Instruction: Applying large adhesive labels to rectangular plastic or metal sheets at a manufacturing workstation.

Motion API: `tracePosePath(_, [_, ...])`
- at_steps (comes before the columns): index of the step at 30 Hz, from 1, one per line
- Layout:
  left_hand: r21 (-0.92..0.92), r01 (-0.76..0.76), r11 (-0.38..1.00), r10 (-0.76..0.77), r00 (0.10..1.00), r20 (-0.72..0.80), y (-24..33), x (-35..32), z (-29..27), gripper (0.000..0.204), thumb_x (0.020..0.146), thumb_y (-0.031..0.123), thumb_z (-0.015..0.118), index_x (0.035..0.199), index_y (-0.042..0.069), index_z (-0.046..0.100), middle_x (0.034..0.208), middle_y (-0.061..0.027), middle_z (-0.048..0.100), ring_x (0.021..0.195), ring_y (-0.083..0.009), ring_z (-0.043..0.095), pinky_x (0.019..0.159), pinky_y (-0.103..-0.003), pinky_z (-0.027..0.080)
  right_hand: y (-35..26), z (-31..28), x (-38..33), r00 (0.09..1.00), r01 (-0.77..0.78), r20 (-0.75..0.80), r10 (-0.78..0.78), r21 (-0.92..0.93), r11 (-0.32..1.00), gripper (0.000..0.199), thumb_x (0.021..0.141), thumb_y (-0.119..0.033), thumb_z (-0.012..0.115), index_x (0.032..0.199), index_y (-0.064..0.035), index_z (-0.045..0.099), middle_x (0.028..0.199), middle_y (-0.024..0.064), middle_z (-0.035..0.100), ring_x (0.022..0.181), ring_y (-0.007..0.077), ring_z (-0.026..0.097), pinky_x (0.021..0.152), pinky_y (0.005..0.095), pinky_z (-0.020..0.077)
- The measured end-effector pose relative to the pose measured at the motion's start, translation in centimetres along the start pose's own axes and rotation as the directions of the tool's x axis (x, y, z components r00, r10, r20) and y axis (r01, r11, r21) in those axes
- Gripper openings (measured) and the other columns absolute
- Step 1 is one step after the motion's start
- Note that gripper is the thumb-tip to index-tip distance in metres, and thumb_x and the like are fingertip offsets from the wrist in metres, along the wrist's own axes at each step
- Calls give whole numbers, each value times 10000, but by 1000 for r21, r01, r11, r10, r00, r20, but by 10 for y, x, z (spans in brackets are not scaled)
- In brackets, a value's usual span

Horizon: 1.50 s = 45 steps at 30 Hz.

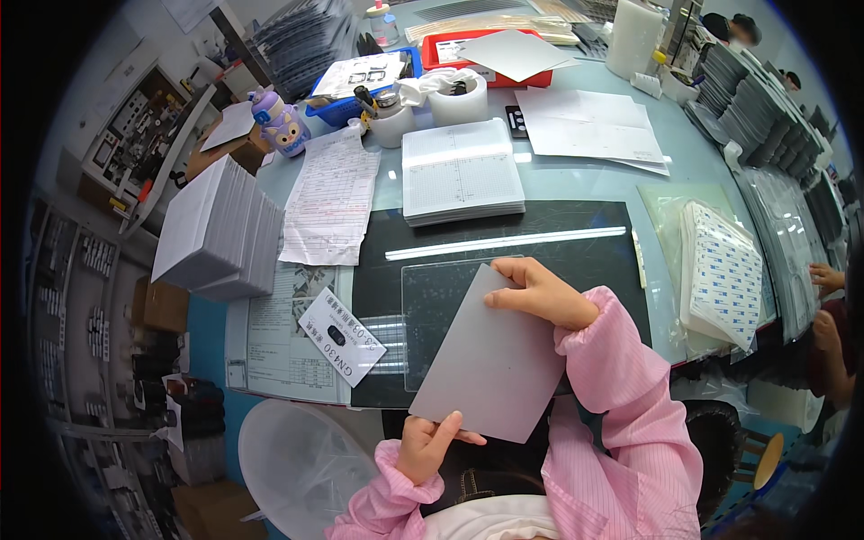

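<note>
A plain grey rectangular sheet [490,360] is held tilted over the table's front edge. My left hand [431,447] pinches its lower left corner, thumb on top. At its upper edge my right hand [540,294] grips it, the thumb lying on the face and the fingers partly behind. Underneath, partly hidden by the sheet, a clear flat plate [427,306] lies on a black mat [373,238]. Just beyond the mat sits a stack of clear sheets printed with a grid [463,171]. To the left a white label card [342,337] with a small dark oval lies askew.
A tall stack of white sheets [216,225] and a handwritten paper [330,198] stand left. Behind are a blue tray [337,110], a red tray [441,52] and a purple bottle [281,126]. Patterned sheets [720,270] lie right. A translucent bin [297,468] stands below the table.
</note>
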<state>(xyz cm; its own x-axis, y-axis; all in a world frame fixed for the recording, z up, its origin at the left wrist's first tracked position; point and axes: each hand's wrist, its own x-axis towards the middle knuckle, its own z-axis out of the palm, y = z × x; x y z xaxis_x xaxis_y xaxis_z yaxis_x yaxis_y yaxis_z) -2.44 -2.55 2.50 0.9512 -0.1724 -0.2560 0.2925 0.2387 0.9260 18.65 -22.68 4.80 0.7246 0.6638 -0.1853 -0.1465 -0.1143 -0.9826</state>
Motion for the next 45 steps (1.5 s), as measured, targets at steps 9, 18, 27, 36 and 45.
tracePosePath(9, [-28, -9, 1000, 8, 1000, -14, -1, 0, -2, 240, 1019, 58, 455, 1081, -124, 599, 1001, -171, 678, 797, -259, 722, 736, -323, 609, 2, 0, -1, 999, 31, 23, -32, 50, 998, 193, 847, -193, 637, 828, -23, 548, 749, -10, 555, 706, 50, 506, 636, 236, 416])
tracePosePath(18, [4, 11, 1000, -11, 1000, -4, 2, 0, 1, 244, 1013, 55, 457, 1067, -132, 605, 972, -165, 688, 792, -263, 723, 734, -325, 604, 5, -3, 3, 998, -61, -2, 61, -2, 998, 182, 910, -205, 655, 895, -27, 622, 802, -4, 609, 722, 56, 544, 669, 224, 441])
tracePosePath(27, [-247, -300, 921, 176, 889, -424, 36, -3, -7, 268, 978, 100, 489, 1011, -117, 643, 934, -194, 710, 727, -281, 718, 618, -384, 625, 2, -14, 8, 580, 211, -244, -777, -877, 432, 691, 718, 176, 485, 1363, -68, 524, 1418, 191, 498, 1229, 332, 541, 920, 349, 492])
tracePosePath(36, [-328, -454, 828, 451, 888, -90, 56, -26, -4, 607, 1013, 379, 525, 1452, -16, 385, 1306, -257, 583, 981, -363, 700, 807, -418, 601, -17, 30, 4, 474, 584, 11, -880, -753, 305, 133, 881, -59, 627, 996, -28, 686, 967, 116, 726, 875, 274, 718, 945, 437, 517])
tracePosePath(45, [-42, -389, 920, 375, 909, -182, 41, -15, -34, 536, 1054, 312, 441, 1491, 17, 345, 1404, -223, 520, 1121, -332, 646, 861, -380, 577, -29, -15, -2, 867, 410, -378, -325, 171, 896, 309, 1034, -296, 525, 1112, -10, 612, 921, 54, 688, 764, 116, 647, 652, 248, 516])
